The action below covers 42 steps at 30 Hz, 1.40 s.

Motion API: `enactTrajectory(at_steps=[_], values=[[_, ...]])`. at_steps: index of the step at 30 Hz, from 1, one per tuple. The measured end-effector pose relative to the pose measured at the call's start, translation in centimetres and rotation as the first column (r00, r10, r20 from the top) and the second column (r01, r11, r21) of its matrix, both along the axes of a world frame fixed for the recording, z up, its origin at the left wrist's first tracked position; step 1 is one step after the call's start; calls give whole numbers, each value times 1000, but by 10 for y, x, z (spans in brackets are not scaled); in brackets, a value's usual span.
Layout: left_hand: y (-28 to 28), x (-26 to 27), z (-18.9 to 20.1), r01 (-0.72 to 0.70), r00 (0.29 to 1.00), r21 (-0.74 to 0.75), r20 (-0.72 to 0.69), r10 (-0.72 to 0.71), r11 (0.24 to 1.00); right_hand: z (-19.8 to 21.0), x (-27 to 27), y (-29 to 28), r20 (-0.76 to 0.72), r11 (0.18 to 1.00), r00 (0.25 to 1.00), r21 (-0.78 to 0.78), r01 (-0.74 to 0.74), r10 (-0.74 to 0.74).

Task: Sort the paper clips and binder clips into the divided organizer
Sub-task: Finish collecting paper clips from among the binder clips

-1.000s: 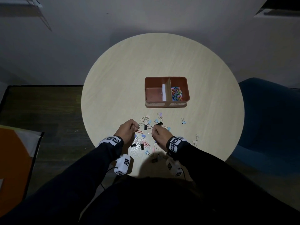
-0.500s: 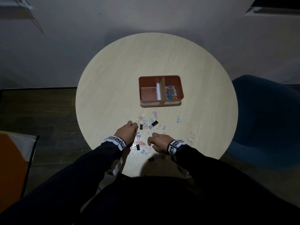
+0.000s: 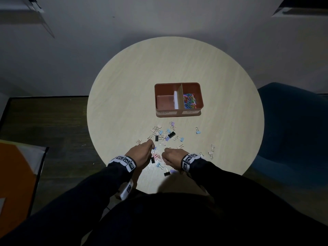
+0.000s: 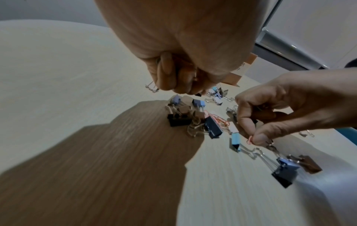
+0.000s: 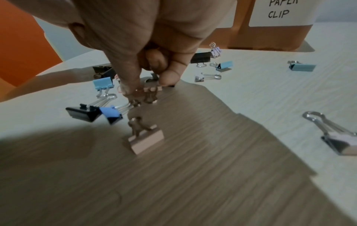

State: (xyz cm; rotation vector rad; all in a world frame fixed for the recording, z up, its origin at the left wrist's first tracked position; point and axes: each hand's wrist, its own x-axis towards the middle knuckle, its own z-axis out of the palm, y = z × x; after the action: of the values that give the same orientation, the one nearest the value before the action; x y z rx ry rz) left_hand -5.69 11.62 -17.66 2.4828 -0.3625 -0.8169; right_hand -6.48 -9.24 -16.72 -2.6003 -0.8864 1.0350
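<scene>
The brown divided organizer (image 3: 178, 113) stands mid-table; its right part holds coloured paper clips (image 3: 190, 102), its left part only a white slip. Binder clips (image 3: 171, 134) and a few pink paper clips (image 3: 157, 156) lie scattered in front of it. My left hand (image 3: 151, 148) hovers over the near pile as a curled fist (image 4: 183, 88), with a trace of orange wire showing inside it. My right hand (image 3: 164, 155) reaches down beside it, thumb and forefinger pinching a pink paper clip (image 4: 249, 139) on the table (image 5: 135, 90).
The round wooden table (image 3: 124, 103) has its near edge just under my wrists. A blue chair (image 3: 291, 130) stands to the right, an orange sheet (image 3: 16, 174) on the floor to the left. Stray binder clips (image 3: 212, 150) lie right of my right hand.
Both hands dropped lower onto the near pile. The right hand moved back toward me and now pinches a pink paper clip; the left hand stays curled.
</scene>
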Motion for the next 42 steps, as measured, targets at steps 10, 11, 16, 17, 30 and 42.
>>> enactTrajectory(at_steps=[10, 11, 16, 17, 30, 42], values=[[-13, -10, -6, 84, 995, 199, 44, -95, 976, 6, -8, 1, -187, 879, 879, 114, 462, -438], [-14, -11, -8, 90, 994, 212, 44, -101, 973, 6, -7, 3, -203, 851, 854, 130, 509, -480], [-19, -13, -11, 91, 994, 204, 37, -101, 975, 9, -7, 7, -288, 750, 763, 182, 637, -578], [-18, -13, -11, 89, 995, 199, 35, -97, 976, 9, -7, 8, -305, 733, 747, 182, 655, -591], [6, 1, -2, -194, 981, -2, -17, 194, 981, -1, -3, 26, -93, 887, 892, 99, 451, -443], [9, -2, 6, -272, 961, -25, -47, 271, 962, -6, -6, 41, 47, 934, 935, -35, 354, -353]])
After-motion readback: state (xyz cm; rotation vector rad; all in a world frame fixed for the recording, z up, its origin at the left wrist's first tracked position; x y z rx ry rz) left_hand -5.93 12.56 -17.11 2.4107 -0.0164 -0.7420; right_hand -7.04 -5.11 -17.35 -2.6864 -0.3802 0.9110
